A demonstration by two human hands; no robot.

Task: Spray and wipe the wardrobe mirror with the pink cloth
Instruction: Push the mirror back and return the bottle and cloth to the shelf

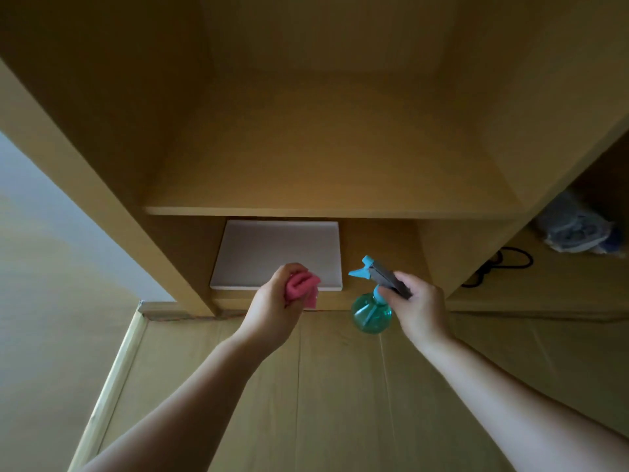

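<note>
My left hand [275, 301] grips a bunched pink cloth [301, 287] in front of the lowest wardrobe compartment. My right hand [418, 301] holds a teal spray bottle [371, 313] by its grey and blue trigger head [372, 272], nozzle pointing left. Both hands hover above the wooden floor, close to the open wardrobe [326, 211]. No mirror surface is plainly visible in this view.
A flat white board [272, 253] lies on the bottom shelf behind my left hand. In the right compartment sit a black cable [503, 264] and a bundled bluish bag [575, 229]. A pale wall [41, 240] stands at the left.
</note>
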